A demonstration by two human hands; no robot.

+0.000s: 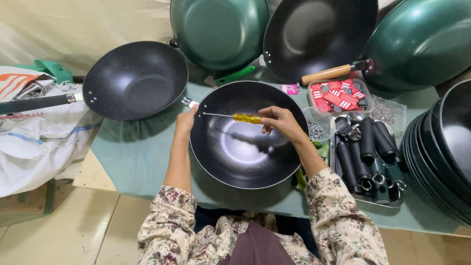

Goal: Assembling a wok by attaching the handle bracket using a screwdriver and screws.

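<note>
Showing, in the head view, a black wok (248, 142) resting on the green-covered table (137, 152). Left hand (186, 121) grips its rim; right hand (277, 119) pinches a yellow-handled screwdriver (230, 117), shaft lying across the glossy bowl toward the rim's rivet holes.

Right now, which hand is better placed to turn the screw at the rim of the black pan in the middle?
Probably the right hand: it already holds the yellow-handled screwdriver, whose tip points at the screws on the pan rim. The left hand steadies that rim by the metal bracket.
</note>
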